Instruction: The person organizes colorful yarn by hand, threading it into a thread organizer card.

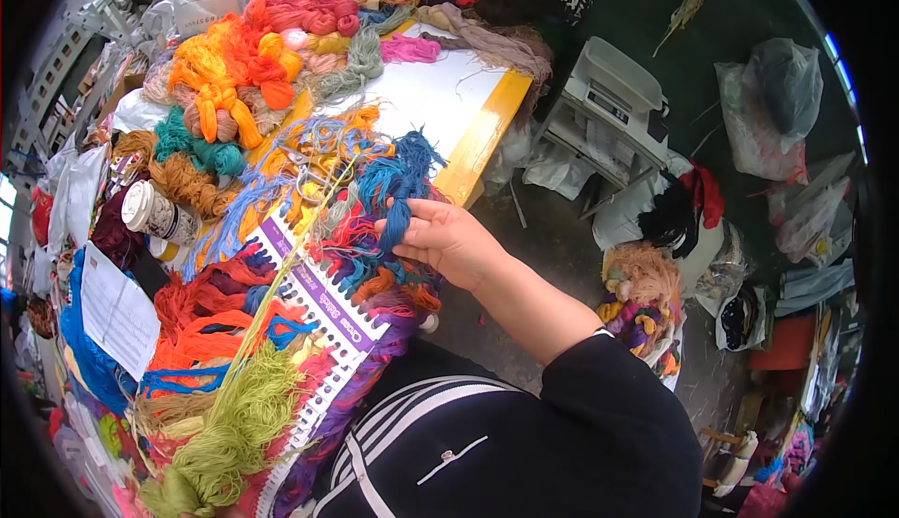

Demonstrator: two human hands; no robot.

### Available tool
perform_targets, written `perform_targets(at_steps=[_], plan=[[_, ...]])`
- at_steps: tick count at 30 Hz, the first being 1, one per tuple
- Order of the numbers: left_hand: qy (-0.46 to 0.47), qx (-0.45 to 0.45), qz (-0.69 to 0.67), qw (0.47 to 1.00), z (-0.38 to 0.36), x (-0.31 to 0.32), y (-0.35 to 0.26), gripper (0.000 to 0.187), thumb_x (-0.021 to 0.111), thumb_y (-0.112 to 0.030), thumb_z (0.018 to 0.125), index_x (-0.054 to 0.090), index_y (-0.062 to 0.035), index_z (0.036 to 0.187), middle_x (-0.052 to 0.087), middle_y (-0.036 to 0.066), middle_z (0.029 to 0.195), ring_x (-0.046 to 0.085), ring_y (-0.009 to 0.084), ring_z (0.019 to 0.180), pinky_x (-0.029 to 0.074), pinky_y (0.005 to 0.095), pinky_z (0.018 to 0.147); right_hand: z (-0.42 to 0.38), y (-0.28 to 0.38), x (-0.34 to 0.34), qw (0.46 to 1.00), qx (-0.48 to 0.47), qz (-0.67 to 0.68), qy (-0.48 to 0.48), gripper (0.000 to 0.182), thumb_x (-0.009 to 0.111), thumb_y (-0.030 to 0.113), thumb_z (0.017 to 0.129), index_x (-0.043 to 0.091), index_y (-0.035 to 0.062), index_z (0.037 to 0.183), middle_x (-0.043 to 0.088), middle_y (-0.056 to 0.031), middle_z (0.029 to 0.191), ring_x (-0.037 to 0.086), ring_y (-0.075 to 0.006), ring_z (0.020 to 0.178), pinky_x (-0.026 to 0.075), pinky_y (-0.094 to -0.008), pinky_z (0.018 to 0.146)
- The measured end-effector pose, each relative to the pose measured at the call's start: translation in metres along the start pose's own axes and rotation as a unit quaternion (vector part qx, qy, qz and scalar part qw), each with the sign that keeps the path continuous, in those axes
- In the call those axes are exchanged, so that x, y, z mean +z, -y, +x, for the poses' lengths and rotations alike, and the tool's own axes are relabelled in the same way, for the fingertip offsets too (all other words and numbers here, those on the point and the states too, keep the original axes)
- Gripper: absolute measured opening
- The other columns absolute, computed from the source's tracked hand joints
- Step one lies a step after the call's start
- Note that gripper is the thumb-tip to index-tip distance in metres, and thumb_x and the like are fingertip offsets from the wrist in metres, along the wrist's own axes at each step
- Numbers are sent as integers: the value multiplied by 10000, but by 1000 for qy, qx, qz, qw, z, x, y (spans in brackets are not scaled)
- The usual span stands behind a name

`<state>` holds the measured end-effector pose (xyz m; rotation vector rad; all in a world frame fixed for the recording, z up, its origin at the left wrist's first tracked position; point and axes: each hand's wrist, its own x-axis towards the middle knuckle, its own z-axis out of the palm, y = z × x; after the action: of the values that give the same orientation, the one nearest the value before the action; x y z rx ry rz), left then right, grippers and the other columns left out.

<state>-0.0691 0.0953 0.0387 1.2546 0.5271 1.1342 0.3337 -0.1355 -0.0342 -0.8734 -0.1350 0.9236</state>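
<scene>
My right hand (448,244) reaches over the yarn-covered table, fingers closed around a hank of dark blue embroidery thread (397,223). Below it lies a long white and purple thread card (323,291) with notched edges, and threads in many colours run along both sides. Several red, teal and orange threads are bunched close to my fingers. A loose olive-green skein (234,424) spreads across the lower end of the card, with a thin strand stretching up the table. My left hand does not show. Scissors (304,181) lie among blue and orange threads.
A patterned cup with a white lid (150,211) stands at the left, near a printed paper sheet (120,312). Orange skeins (225,64) and other yarn heap at the back. A grey stand (613,96) and a yarn pile (641,288) are to the right.
</scene>
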Motion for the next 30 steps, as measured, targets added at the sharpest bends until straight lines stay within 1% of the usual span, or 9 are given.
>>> perform_targets(at_steps=[5, 8, 11, 13, 16, 20, 26, 28, 30], plan=[[-47, -34, -17, 998, -3, -14, 2, 671, 562, -420, 835, 398, -7, 1338, 418, 164, 1370, 372, 349, 1277, 259, 517, 1066, 0, 0, -1, 1000, -7, -7, -10, 366, 532, 22, 867, 479, 21, 1228, 602, -81, 1139, 582, -131, 1028, 454, -259, 871], [-61, -40, -9, 997, -4, -14, 2, 682, 560, -425, 836, 401, 20, 1329, 415, 171, 1371, 376, 348, 1275, 264, 512, 1065, 1, -2, 1, 999, -22, -17, -14, 357, 537, 27, 867, 483, 16, 1220, 610, -66, 1101, 590, -125, 978, 456, -259, 850], [-58, -53, -4, 997, -6, -11, 1, 693, 561, -431, 836, 395, 21, 1334, 417, 171, 1370, 379, 347, 1273, 267, 507, 1065, 4, -7, -3, 994, -57, -83, -40, 330, 529, 73, 896, 482, 11, 1217, 626, -62, 997, 593, -131, 915, 452, -272, 834], [-56, -59, -6, 997, -7, -10, 0, 704, 564, -433, 834, 380, 16, 1345, 407, 170, 1378, 374, 346, 1276, 267, 506, 1065, 6, -10, -10, 999, -36, -22, -15, 297, 479, 140, 941, 483, 10, 1208, 628, -63, 880, 590, -154, 874, 447, -295, 833], [-42, -68, -7, 997, -8, 2, -4, 727, 568, -435, 833, 346, 1, 1371, 385, 168, 1395, 360, 343, 1286, 264, 507, 1065, 2, -8, -5, 999, -27, 31, 0, 298, 406, 178, 974, 474, 8, 1209, 630, -75, 830, 597, -182, 883, 436, -316, 861], [-38, -75, -5, 996, -9, 5, -4, 756, 574, -436, 832, 294, -31, 1406, 352, 161, 1418, 332, 339, 1304, 252, 517, 1066, -1, -6, -2, 998, -18, 61, -5, 305, 374, 177, 981, 461, 8, 1220, 632, -74, 827, 602, -203, 879, 426, -341, 880], [-49, -83, 2, 995, -9, 8, -5, 751, 577, -435, 830, 301, -36, 1404, 357, 158, 1415, 329, 345, 1305, 245, 526, 1066, 1, -9, -8, 998, 2, 63, 9, 307, 360, 175, 983, 450, 3, 1221, 635, -76, 809, 601, -211, 874, 412, -362, 877], [-52, -84, -3, 995, -9, 3, -3, 747, 576, -432, 832, 302, -37, 1403, 358, 158, 1415, 328, 346, 1305, 245, 526, 1067, 1, -9, -6, 999, 17, 41, -16, 290, 388, 172, 973, 480, -1, 1188, 611, -57, 741, 589, -184, 778, 428, -343, 832], [-55, -83, -8, 995, -9, 1, -2, 742, 575, -429, 833, 304, -39, 1403, 359, 159, 1414, 327, 347, 1305, 245, 526, 1067, 5, -13, -8, 999, 3, -36, 2, 259, 451, 158, 948, 524, -8, 1133, 565, -30, 676, 547, -148, 677, 444, -306, 754]])
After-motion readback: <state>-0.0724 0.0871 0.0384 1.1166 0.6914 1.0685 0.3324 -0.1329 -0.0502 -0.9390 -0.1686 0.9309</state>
